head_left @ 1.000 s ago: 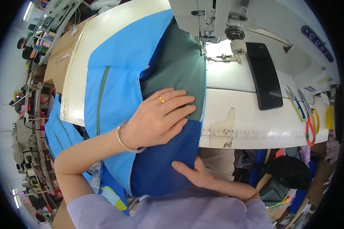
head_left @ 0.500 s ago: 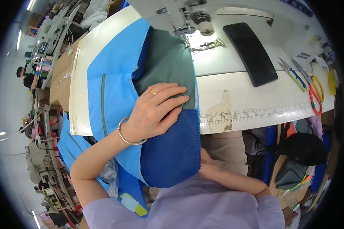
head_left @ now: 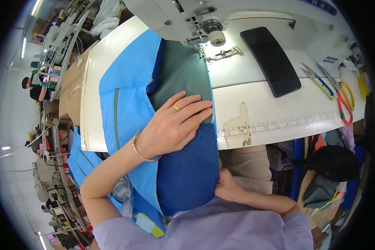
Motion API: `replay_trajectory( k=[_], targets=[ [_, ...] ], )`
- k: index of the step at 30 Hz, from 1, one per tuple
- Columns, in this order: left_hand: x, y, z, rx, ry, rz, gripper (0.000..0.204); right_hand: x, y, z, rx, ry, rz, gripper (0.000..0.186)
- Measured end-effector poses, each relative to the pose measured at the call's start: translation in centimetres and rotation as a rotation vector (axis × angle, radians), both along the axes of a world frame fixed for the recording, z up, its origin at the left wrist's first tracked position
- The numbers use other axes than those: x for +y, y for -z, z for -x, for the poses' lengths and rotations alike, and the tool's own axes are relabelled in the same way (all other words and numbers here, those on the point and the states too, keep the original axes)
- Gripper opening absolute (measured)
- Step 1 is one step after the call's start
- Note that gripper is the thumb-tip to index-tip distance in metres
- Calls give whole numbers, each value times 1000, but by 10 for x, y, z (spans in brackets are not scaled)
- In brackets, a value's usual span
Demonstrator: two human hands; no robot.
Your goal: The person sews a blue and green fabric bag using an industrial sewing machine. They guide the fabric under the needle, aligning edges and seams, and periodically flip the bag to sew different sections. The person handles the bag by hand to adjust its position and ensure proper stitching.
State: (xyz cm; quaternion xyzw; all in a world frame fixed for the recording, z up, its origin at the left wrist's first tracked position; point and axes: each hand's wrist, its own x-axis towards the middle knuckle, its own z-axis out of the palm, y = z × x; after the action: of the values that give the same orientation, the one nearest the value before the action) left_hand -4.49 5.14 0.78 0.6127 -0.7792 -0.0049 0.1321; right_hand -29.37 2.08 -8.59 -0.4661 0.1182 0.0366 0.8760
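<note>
My left hand [head_left: 171,121] lies flat with fingers stretched on a sewn fabric piece, across the border where its dark green panel [head_left: 181,71] meets dark blue mesh [head_left: 187,166]. Its fingertips reach the right edge of the piece. Light blue fabric [head_left: 127,79] spreads to the left, with a thin green strip running along it. The far end of the green panel sits under the needle area of a white sewing machine [head_left: 202,48]. Down by my lap, my right hand [head_left: 229,186] is closed on the mesh's right edge; some fingers are hidden behind the cloth.
A black phone [head_left: 271,60] lies on the white table [head_left: 233,96] right of the machine. Beyond it are small snips [head_left: 318,81] and red-and-yellow-handled scissors [head_left: 342,100]. A metal guide [head_left: 225,54] sits beside the needle. More blue fabric [head_left: 81,154] hangs at the left.
My left hand has slid right, bringing its fingertips to the fabric's edge. More of my right hand now shows at the mesh's edge. The whole view has shifted slightly.
</note>
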Motion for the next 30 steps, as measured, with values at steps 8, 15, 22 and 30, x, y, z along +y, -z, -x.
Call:
replay_trajectory(
  k=[8, 15, 22, 30],
  targets=[
    [2, 2, 2, 62, 1, -8, 46, 11, 7, 11, 41, 91, 50, 24],
    [-6, -4, -1, 63, -1, -4, 40, -2, 11, 2, 159, -164, 221, 53],
    [-29, 0, -22, 13, 12, 29, 33, -12, 10, -15, 302, -131, 163, 61],
    [-53, 5, -53, 21, 31, 77, 31, -23, -19, -31, 137, 72, 230, 45]
  ],
)
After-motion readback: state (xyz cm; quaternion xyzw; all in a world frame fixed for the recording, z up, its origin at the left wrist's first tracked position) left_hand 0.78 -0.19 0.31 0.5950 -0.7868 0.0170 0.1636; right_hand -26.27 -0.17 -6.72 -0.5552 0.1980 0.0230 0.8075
